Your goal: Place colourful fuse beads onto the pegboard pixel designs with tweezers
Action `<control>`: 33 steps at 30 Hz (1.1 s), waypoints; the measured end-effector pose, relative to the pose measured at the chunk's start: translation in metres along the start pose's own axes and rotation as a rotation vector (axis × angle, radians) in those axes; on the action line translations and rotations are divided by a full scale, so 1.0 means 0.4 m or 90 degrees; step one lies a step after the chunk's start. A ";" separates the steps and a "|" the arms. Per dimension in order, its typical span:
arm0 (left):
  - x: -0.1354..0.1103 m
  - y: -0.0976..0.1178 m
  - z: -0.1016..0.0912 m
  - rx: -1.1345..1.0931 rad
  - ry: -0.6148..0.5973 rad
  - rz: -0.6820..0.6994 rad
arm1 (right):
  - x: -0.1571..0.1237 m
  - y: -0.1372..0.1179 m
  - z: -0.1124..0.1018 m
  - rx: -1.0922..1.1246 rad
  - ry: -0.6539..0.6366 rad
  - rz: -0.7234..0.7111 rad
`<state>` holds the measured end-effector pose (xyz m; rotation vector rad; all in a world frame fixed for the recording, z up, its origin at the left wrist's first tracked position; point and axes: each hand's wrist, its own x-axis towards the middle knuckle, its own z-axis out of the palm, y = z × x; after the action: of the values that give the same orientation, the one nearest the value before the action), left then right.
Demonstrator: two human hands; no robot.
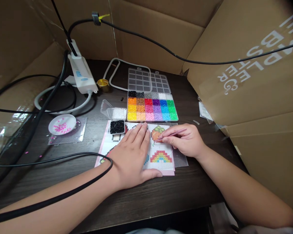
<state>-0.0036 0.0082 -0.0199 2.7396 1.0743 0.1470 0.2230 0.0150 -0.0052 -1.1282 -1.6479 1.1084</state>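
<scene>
My left hand (pixel 134 152) lies flat with its fingers stretched over a printed pattern booklet (pixel 166 170), covering its middle. Pinched in my right hand (pixel 187 141) is a pair of pink tweezers (pixel 174 133). Their tips are at the lower edge of an orange fruit picture (pixel 157 134) on the page; whether a bead sits between them is too small to tell. A rainbow picture (pixel 161 157) shows below. Just beyond my left fingers, a small box of black beads (pixel 117 126) rests on the page's top edge. A clear pegboard (pixel 181 158) sticks out from under the booklet.
Behind the booklet stands an open bead case (pixel 152 107) with many colours. A white dish of pink beads (pixel 62 124) sits on another pegboard (pixel 81 130) at left. A power strip (pixel 81 70), a gold cup (pixel 103 84) and black cables surround it. Cardboard walls enclose the table.
</scene>
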 end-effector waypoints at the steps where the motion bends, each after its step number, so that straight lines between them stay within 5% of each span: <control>1: 0.000 0.001 0.000 -0.001 0.002 0.000 | 0.000 0.000 0.000 0.000 -0.001 0.001; 21: 0.002 0.001 -0.001 -0.001 -0.003 -0.007 | -0.001 -0.005 0.000 0.022 0.014 0.054; 33: -0.001 -0.002 0.001 -0.011 0.016 -0.005 | 0.043 0.045 -0.116 -0.028 0.342 -0.004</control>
<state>-0.0044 0.0087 -0.0203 2.7252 1.0847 0.1889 0.2664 0.0448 -0.0075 -1.3097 -1.2521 0.6836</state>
